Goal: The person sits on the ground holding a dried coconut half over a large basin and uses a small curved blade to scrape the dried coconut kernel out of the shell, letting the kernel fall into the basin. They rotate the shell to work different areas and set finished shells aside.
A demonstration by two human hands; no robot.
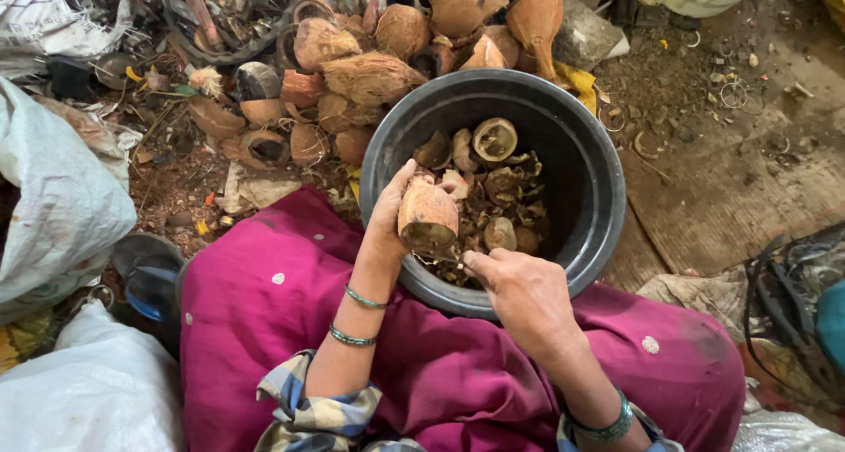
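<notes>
My left hand [392, 214] grips a brown coconut shell piece [428, 216] over the near rim of a black round tub [598, 188]. My right hand [519, 295] is closed just below and right of the shell; a thin tool seems to run from it to the shell's lower edge, but the tool is mostly hidden. Inside the tub lie several shell fragments and husk scraps [493, 188]. Both wrists wear green bangles. A magenta cloth [264, 302] covers my lap beneath the tub.
A heap of husked coconuts and shell halves [378, 56] lies beyond the tub. White sacks [62, 205] sit at the left, scrap metal and wire [229, 12] at the top left. Dirt floor with debris [722, 135] stretches right.
</notes>
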